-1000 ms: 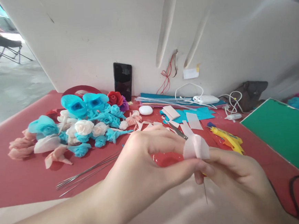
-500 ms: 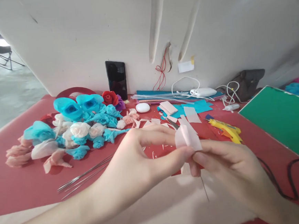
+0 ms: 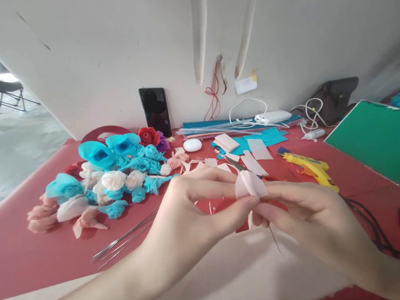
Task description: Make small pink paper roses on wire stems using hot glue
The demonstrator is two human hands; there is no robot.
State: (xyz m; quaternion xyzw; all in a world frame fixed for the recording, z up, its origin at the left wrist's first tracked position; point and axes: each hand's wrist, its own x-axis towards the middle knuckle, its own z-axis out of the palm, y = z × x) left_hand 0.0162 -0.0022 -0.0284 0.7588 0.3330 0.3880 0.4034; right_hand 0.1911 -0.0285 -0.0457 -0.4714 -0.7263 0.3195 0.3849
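Note:
Between my two hands is a small pale pink paper flower (image 3: 250, 184), its petals wrapped round a thin wire stem (image 3: 275, 239) that sticks out below. My left hand (image 3: 204, 205) pinches the base of the petals between thumb and fingers. From the other side my right hand (image 3: 302, 211) is closed on the same base, its thumb and fingertips touching the left ones. Just behind the flower lie scissors (image 3: 234, 161), partly hidden. Underneath spreads a large sheet of pale pink paper (image 3: 210, 278).
Blue, white and pink paper flowers (image 3: 114, 181) are heaped at left, near loose wires (image 3: 124, 241). Cut paper pieces (image 3: 259, 149) lie behind my hands. A yellow glue gun (image 3: 308, 167) and green board (image 3: 376, 145) are at right. A phone (image 3: 154, 111) leans on the wall.
Both hands keep their pinch on the flower, with only slight finger shifts. The camera view has turned a little, so the table things appear shifted.

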